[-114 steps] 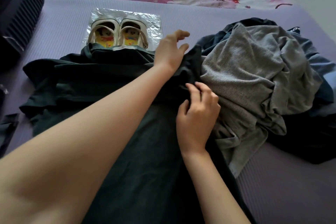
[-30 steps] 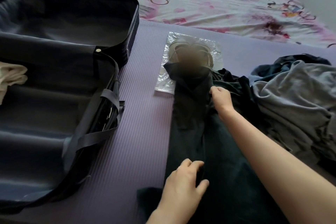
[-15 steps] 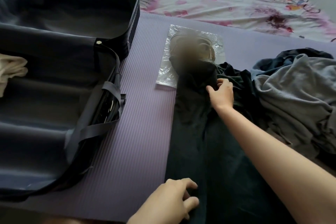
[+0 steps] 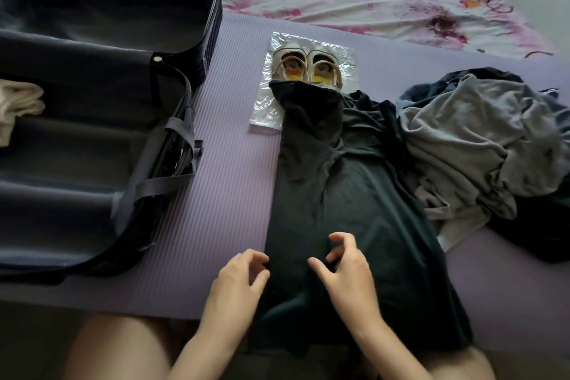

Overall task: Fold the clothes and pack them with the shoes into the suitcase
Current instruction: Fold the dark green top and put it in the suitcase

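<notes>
Purple ribbed mat (image 4: 228, 182) as work surface. At 6 o'clock, left hand (image 4: 236, 284) and right hand (image 4: 348, 274) on near end of dark green garment (image 4: 348, 194); fingers half-curled, narrowly parted, pinch not confirmable. Garment's long axis 6 to 12 o'clock, running away from both hands; left hand at its 9 o'clock edge. Grey clothes heap (image 4: 468, 139) at 2 o'clock touching garment's right side: probable snag. Open suitcase (image 4: 77, 170) at 9 o'clock, apart. Far end overlapping shoes (image 4: 305, 66) on plastic bag (image 4: 265, 108) at 12 o'clock.
</notes>
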Demonstrator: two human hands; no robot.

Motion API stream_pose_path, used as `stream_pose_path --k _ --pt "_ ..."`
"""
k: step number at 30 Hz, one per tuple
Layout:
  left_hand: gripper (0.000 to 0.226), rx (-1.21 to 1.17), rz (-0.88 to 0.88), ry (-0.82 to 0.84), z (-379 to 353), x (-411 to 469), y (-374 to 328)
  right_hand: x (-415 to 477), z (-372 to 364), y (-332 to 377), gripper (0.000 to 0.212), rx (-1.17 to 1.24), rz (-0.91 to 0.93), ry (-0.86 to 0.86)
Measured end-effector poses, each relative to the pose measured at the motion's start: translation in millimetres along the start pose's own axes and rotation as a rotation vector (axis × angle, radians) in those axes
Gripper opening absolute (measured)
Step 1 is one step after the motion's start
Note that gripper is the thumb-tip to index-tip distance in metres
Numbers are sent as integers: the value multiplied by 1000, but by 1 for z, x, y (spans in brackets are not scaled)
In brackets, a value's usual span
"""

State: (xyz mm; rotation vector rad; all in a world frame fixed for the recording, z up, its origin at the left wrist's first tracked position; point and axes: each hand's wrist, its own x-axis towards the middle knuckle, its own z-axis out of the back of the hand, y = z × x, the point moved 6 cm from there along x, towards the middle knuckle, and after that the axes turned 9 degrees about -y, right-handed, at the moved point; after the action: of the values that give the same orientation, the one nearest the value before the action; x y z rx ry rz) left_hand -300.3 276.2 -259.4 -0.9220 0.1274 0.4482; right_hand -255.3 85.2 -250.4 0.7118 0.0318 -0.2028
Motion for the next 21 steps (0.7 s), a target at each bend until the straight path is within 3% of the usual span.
stream_pose_path --k 7,11,17,21 --pt "27 52 -66 -165 0 -8 -11 -7 7 6 30 208 -113 -62" --pt "23 62 -75 -166 -2 -12 -6 -11 24 -3 28 293 -101 -135" --pt "24 46 -73 -153 -5 -11 -11 -15 15 -18 46 260 -137 -20" --pt "25 24 -43 -138 -9 -11 -14 -25 3 -25 54 452 -280 123"
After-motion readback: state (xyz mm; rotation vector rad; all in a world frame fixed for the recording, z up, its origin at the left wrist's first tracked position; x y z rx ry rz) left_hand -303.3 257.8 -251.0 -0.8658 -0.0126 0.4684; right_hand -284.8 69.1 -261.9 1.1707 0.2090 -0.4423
